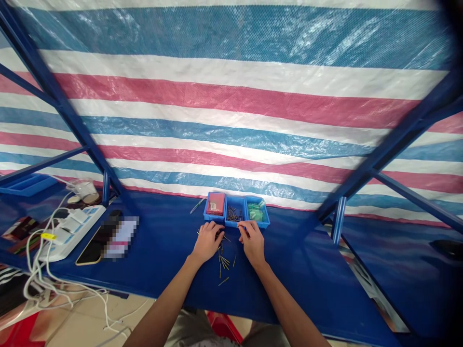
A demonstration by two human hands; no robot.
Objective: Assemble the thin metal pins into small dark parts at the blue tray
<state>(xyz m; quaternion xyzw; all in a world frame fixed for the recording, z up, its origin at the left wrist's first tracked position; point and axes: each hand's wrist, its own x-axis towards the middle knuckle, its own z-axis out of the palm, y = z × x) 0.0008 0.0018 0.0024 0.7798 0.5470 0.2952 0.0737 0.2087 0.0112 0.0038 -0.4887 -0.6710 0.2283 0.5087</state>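
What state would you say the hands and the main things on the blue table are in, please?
Left hand: lowered by thin pieces, fingers curled.
Right hand: fingertips together near the middle bin; grip unclear.
Thin pieces: loose, scattered.
Left bin: open, holding red contents.
Middle bin: open, holding similar pieces.
Right bin: open, holding green contents.
Phone: flat, screen dark.
Power strip: plugs inserted.
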